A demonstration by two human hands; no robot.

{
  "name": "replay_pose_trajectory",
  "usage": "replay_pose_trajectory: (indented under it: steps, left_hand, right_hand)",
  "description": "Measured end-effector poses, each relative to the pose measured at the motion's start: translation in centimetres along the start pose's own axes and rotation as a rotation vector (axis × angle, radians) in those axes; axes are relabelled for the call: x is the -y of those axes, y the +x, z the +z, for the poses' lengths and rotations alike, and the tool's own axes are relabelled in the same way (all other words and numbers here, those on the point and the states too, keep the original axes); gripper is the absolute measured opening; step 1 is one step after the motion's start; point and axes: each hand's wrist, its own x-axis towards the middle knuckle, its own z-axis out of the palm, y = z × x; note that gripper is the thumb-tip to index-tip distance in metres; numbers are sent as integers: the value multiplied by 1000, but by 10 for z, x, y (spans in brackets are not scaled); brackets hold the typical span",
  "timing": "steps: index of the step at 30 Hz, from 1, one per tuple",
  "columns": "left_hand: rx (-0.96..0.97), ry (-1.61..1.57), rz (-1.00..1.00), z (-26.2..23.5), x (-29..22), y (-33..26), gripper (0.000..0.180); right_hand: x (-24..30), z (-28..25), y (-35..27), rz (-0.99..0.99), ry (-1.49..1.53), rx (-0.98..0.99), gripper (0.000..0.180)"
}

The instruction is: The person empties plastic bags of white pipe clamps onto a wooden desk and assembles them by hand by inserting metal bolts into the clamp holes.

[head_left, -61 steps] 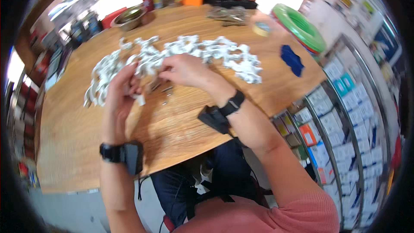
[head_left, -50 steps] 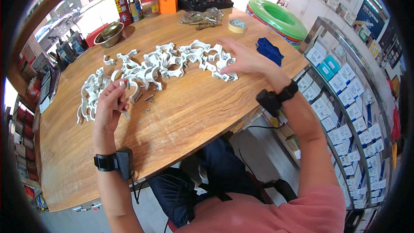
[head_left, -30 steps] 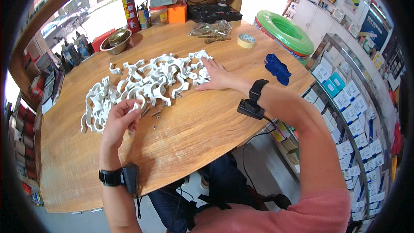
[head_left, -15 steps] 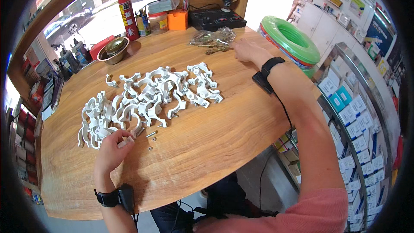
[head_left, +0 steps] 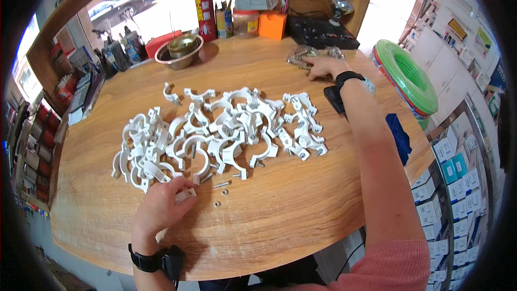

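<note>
My left hand (head_left: 162,209) is closed around a white plastic pipe clamp piece (head_left: 186,195), one end of which sticks out past the fingertips. It rests at the near left edge of a spread pile of white pipe clamps (head_left: 237,124), many with metal screws through their ends. A loose screw (head_left: 222,184) and two small nuts (head_left: 217,204) lie to the right of this hand. My right hand (head_left: 326,67) reaches to the far side of the table, fingers apart over brass-coloured hardware beside a clear plastic bag (head_left: 302,53). The hand mostly covers that hardware.
Along the back stand a metal bowl (head_left: 171,62), a red spray can (head_left: 204,8), a jar (head_left: 245,23), an orange box (head_left: 272,25) and a black device (head_left: 323,35). Green tubing coils (head_left: 409,75) sit at the right edge, near dark blue cloth (head_left: 398,137).
My view has turned left, so the scene sits further right. My right hand has moved from beside the brass-coloured hardware to over it. My left hand still holds the clamp piece.
</note>
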Motion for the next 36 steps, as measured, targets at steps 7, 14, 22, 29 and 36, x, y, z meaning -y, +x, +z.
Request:
replay_pose_trajectory:
  steps: [7, 14, 22, 29, 36]
  left_hand:
    - [-11, -7, 29, 5, 8, 5, 21]
    - [-30, -25, 77, 9, 14, 5, 22]
    - [-7, -45, 34, 9, 11, 5, 24]
    - [13, -57, 18, 7, 4, 5, 24]
    - [-2, -143, 62, 7, 10, 3, 25]
  right_hand:
    - [-4, 52, -40, -81, -81, -132, 49]
    - [13, 96, -135, -140, 10, -310, 49]
    - [5, 109, -192, -310, -192, -548, 49]
    - [-43, 92, -177, -50, 7, -446, 51]
    - [45, 62, -177, 69, -122, -247, 41]
